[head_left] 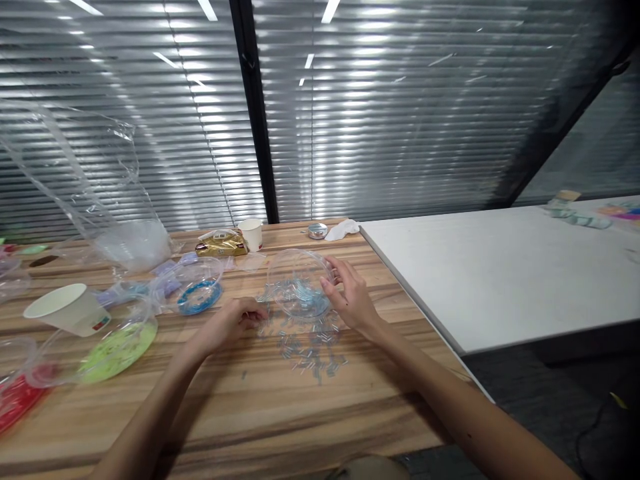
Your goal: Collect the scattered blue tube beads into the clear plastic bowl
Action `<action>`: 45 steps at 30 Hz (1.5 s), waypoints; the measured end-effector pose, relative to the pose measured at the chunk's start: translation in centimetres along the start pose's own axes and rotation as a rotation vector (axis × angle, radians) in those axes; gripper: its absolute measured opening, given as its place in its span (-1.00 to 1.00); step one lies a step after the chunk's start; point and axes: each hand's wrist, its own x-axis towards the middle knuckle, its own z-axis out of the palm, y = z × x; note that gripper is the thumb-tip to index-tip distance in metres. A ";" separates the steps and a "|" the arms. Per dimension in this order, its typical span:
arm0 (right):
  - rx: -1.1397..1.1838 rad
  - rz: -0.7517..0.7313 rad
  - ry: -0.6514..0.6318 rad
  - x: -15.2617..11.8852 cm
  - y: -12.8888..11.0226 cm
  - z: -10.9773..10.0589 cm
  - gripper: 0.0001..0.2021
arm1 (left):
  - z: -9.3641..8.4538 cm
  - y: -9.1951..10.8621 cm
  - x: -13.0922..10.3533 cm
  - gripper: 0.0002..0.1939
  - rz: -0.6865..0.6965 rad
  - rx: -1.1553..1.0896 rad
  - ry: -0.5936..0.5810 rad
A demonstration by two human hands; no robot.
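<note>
A clear round plastic bowl (300, 257) stands tilted on the wooden table, with pale blue pieces at its bottom. My right hand (351, 295) grips its right rim, thumb toward me and fingers on the far side. Many small clear and bluish tube-like pieces (313, 347) lie scattered around and in front of the bowl. At the left edge of this scatter, my left hand (237, 323) rests low over the table with its fingers curled together. Whatever is between those fingertips, if anything, is too small to make out.
Left stand clear bowls holding blue pieces (199, 300), green pieces (120, 352) and red pieces (20, 400). A tipped paper cup (67, 310), a large plastic bag (135, 243), a gold packet (221, 244) and another cup (251, 235) are nearby. A white table (500, 280) adjoins at right.
</note>
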 end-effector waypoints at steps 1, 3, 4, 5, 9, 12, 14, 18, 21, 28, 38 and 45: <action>-0.004 -0.002 -0.001 0.0 0.0 0.0 -0.57 | 0.0 -0.1 0.0 -0.71 -0.003 -0.001 0.000; -0.013 0.000 -0.003 0.0 0.0 0.0 -0.57 | 0.0 -0.2 0.0 -0.70 -0.011 0.003 -0.007; -0.016 0.000 -0.005 0.0 0.1 0.0 -0.57 | 0.0 -0.1 0.0 -0.70 -0.015 0.005 -0.012; -0.018 0.001 -0.005 0.0 0.1 0.0 -0.57 | 0.1 0.1 0.0 -0.71 -0.020 0.005 -0.017; -0.017 -0.004 -0.008 0.0 0.1 0.0 -0.57 | 0.3 0.6 0.0 -0.76 -0.037 -0.010 -0.019; -0.021 -0.015 -0.003 0.0 0.2 0.0 -0.57 | 0.5 0.6 -0.1 -0.75 -0.039 -0.007 -0.011; -0.021 -0.020 -0.001 0.0 0.1 0.0 -0.57 | 0.6 0.4 -0.1 -0.75 -0.037 -0.004 -0.003; -0.021 -0.019 -0.008 0.0 0.1 0.0 -0.57 | 0.7 0.3 0.0 -0.75 -0.015 -0.010 0.001; -0.021 -0.021 -0.002 0.0 0.1 0.0 -0.56 | 0.7 0.3 0.0 -0.74 -0.010 -0.012 -0.004; -0.030 -0.030 -0.011 0.0 0.2 0.0 -0.58 | 0.8 0.7 0.0 -0.76 0.018 0.018 -0.015; -0.030 -0.015 -0.022 0.0 0.1 -0.1 -0.57 | 1.5 1.0 0.3 -0.79 0.053 0.069 0.019; -0.030 -0.025 -0.018 0.0 0.1 0.0 -0.57 | 2.2 0.4 0.6 -0.81 0.081 0.101 0.069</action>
